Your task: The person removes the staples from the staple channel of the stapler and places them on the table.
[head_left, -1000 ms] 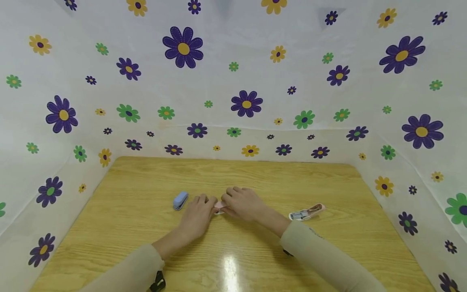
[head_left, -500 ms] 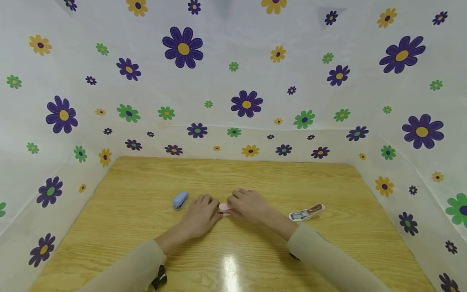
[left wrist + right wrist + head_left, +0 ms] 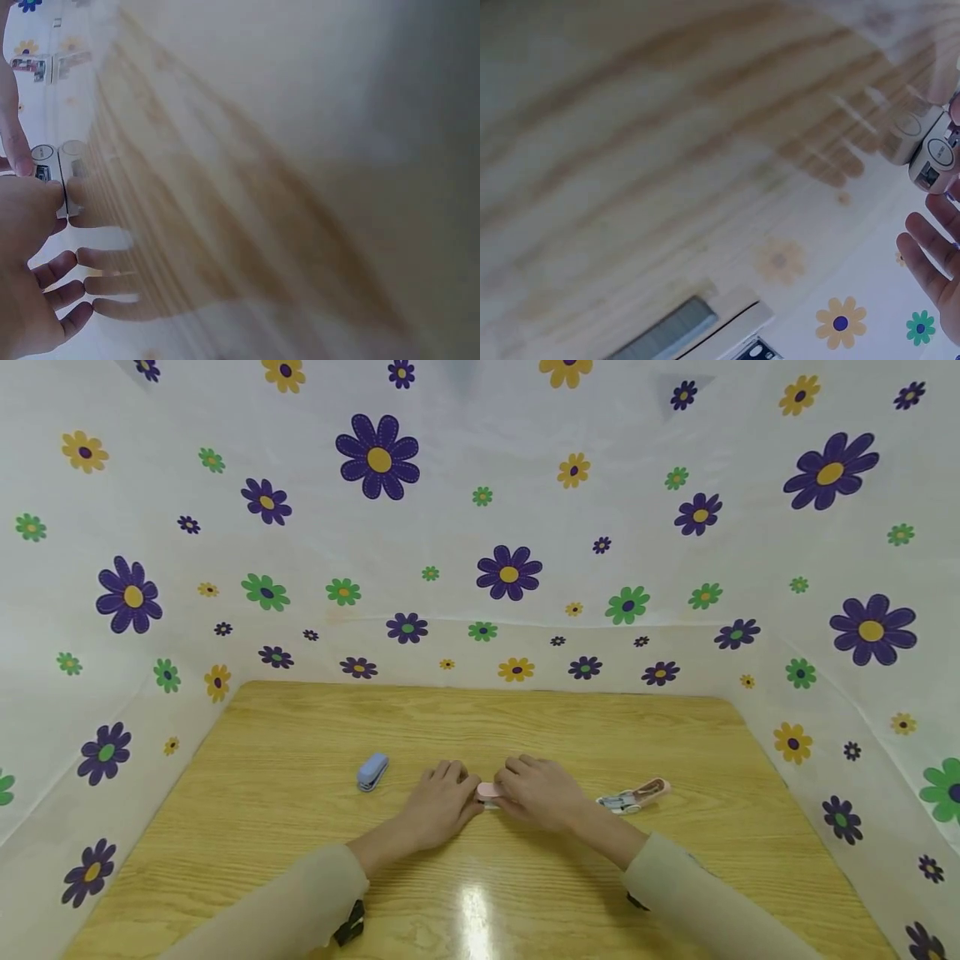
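Observation:
A small pink-and-white stapler (image 3: pixel 489 791) stands on the table between both hands. My left hand (image 3: pixel 441 804) holds its left end with thumb and finger; the other fingers reach down to the tabletop in the left wrist view. From the other side my right hand (image 3: pixel 542 793) grips the right end, covering much of it. In the right wrist view the stapler's pale side (image 3: pixel 934 156) shows a round mark. To the left lies a blue mini stapler (image 3: pixel 372 772). A second pink-and-white stapler (image 3: pixel 634 796) lies to the right, swung open, its metal inside showing.
The wooden table (image 3: pixel 300 718) is glossy and mirrors the hands. A white cloth (image 3: pixel 442 527) with printed flowers rises behind it and along both sides. Dark straps (image 3: pixel 349 923) show beneath the sleeves.
Both hands have moved to the right together, carrying the pink-and-white stapler along with them. The blue stapler and the opened stapler have stayed in place.

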The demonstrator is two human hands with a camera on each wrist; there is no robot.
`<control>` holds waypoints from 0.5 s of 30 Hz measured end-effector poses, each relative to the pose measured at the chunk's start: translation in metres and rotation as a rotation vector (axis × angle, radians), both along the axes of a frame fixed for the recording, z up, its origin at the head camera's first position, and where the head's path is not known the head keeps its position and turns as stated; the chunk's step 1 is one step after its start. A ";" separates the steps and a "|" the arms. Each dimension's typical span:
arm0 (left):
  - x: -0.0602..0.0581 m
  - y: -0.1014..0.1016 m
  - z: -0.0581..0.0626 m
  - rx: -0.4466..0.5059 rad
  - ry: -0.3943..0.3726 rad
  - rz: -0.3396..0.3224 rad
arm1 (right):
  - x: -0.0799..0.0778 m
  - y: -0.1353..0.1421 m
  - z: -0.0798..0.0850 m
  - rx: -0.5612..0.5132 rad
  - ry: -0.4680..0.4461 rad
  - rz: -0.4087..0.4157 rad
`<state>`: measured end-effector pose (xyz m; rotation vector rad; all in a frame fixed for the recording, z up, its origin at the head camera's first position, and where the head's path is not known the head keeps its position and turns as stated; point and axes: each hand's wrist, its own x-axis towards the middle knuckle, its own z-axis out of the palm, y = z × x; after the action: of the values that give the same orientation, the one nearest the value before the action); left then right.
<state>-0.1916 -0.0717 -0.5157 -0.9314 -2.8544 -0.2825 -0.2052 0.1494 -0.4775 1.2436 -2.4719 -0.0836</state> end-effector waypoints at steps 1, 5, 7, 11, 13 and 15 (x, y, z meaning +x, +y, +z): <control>0.000 0.002 0.000 0.000 0.004 0.000 | 0.001 0.001 0.001 -0.006 -0.006 -0.001; 0.002 0.007 0.002 -0.002 0.017 0.018 | 0.002 0.002 0.000 -0.009 -0.037 -0.008; 0.003 0.008 0.002 -0.009 0.023 0.033 | 0.002 0.001 -0.001 -0.014 -0.055 -0.010; 0.003 0.010 0.000 -0.027 0.029 0.057 | 0.001 -0.001 -0.002 -0.024 -0.073 0.004; 0.003 0.011 -0.001 -0.031 0.026 0.060 | 0.001 -0.002 -0.003 -0.028 -0.079 0.011; 0.003 0.011 -0.001 -0.031 0.028 0.058 | 0.001 -0.003 -0.003 -0.028 -0.089 0.012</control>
<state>-0.1887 -0.0607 -0.5164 -0.8487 -2.8626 -0.2177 -0.2045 0.1467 -0.4808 1.2761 -2.5317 0.0104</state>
